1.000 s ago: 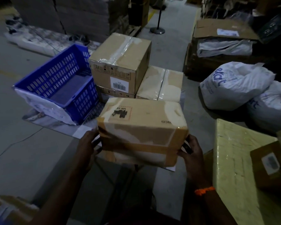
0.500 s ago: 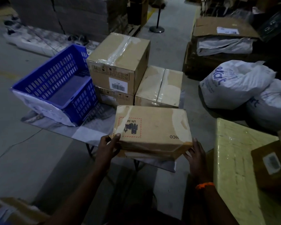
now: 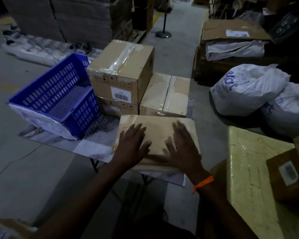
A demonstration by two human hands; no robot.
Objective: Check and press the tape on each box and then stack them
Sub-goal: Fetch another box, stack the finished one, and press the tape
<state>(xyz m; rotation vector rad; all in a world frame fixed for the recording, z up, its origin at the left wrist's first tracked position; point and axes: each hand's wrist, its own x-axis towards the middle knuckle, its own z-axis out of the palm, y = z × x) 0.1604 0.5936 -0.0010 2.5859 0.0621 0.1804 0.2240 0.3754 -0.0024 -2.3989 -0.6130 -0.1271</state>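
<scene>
dim warehouse floor surrounds a folding table point(image 3: 86, 149), where both palms, left hand point(image 3: 132, 145) and right hand point(image 3: 183, 149), lie flat with fingers spread on a flat cardboard box point(image 3: 158, 128) at its near edge, gripping nothing. the pressing step looks under way; stacking it on the taped cartons point(image 3: 121, 73) beside a blue slotted crate point(image 3: 59, 97) likely follows.

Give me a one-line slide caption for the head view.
Both hands, left and right, press flat on a taped box on the table, beside stacked boxes.
</scene>
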